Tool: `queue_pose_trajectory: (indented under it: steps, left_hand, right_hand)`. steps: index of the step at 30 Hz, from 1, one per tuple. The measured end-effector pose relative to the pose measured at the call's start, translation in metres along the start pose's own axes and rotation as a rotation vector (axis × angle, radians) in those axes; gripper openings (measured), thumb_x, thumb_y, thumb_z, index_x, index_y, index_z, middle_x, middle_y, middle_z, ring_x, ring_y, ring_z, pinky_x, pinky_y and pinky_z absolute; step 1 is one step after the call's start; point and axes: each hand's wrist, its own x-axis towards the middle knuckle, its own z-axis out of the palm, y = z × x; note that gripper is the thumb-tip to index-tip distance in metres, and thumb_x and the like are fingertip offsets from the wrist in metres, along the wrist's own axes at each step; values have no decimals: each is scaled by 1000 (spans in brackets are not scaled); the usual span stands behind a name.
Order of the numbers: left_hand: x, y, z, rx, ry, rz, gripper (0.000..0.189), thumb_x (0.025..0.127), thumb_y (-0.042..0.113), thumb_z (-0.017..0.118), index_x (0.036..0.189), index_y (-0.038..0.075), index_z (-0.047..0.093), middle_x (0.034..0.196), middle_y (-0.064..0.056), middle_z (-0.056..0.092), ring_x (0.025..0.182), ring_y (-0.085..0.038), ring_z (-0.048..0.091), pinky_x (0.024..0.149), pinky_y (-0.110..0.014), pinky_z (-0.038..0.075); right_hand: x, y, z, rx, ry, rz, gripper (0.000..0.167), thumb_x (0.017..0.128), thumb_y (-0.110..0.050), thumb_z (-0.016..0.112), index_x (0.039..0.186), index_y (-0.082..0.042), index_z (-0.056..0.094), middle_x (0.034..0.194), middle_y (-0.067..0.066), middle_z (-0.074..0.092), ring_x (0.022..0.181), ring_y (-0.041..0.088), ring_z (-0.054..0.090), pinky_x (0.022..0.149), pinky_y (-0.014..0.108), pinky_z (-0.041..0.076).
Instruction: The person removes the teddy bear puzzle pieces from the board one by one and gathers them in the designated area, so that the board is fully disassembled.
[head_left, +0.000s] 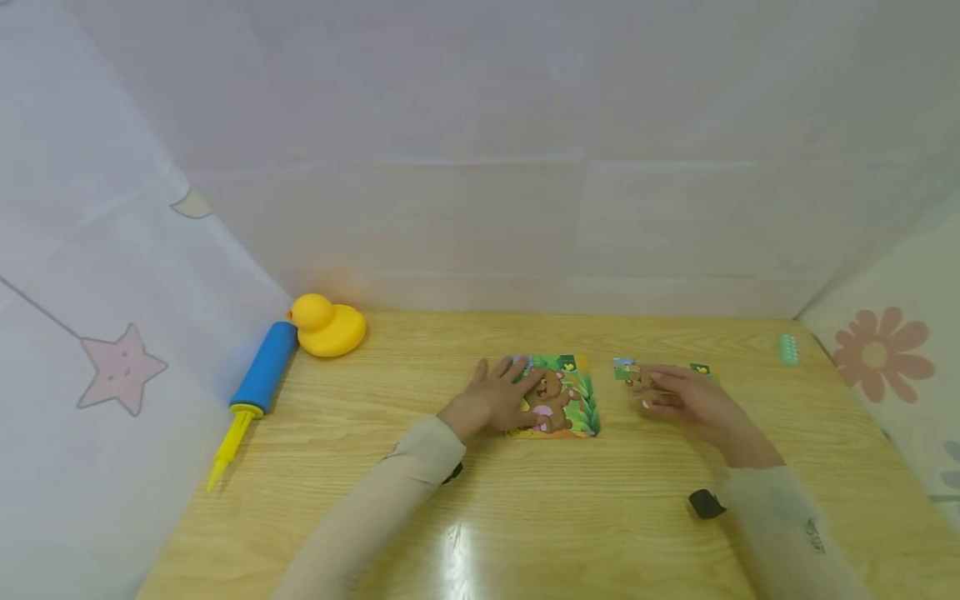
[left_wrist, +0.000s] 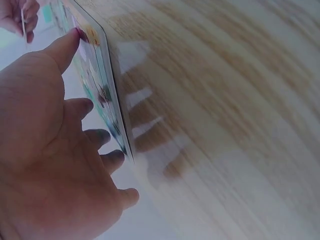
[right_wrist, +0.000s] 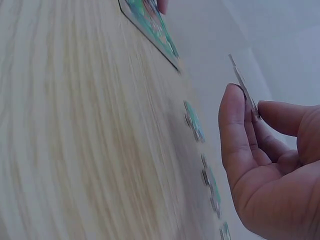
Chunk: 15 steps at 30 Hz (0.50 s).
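Observation:
A flat, square jigsaw puzzle (head_left: 561, 407) with a brown bear picture lies on the table. My left hand (head_left: 491, 402) rests at its left side, fingers spread over the picture; in the left wrist view, the thumb (left_wrist: 64, 50) lies on the puzzle's edge. To the right of the puzzle is my right hand (head_left: 697, 407), pinching a thin puzzle piece (right_wrist: 243, 86) between thumb and fingers, raised above the table. Several loose puzzle pieces (right_wrist: 194, 122) lie beneath that hand, partly covered by it in the head view.
At the back left sits a yellow rubber duck (head_left: 330, 327). Beside it lies a hand pump (head_left: 266, 364) with a blue barrel and yellow nozzle. A small pale green object (head_left: 788, 349) lies at the back right. Pale cloth (head_left: 480, 233) surrounds the wooden table (head_left: 352, 467).

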Motion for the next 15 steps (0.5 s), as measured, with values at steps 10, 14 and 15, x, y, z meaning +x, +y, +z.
queue_pose_trajectory:
  steps: [10,14,15]
  left_hand:
    - [2,-1,1,-12,-6,35,84,96,72,42,164,33,13,173,-1,6,160,-28,5,126,-63,4]
    - [2,-1,0,-6,-6,30,84,96,72,44,164,33,13,173,-1,5,160,-27,5,126,-63,4]
    - [2,-2,0,-3,-8,27,84,96,71,44,164,33,13,173,-1,5,160,-27,5,126,-63,4]
  right_hand:
    - [-22,6,-31,-89,48,24,54,106,-20,55,150,8,41,110,-14,73,99,7,73,91,28,60]
    - [-27,9,-38,-188,101,47,59,107,-19,52,149,18,32,103,-14,72,94,5,73,88,27,60]
    - [-28,10,-39,-209,110,51,57,108,-18,50,148,18,33,101,-14,71,93,5,73,88,26,60]
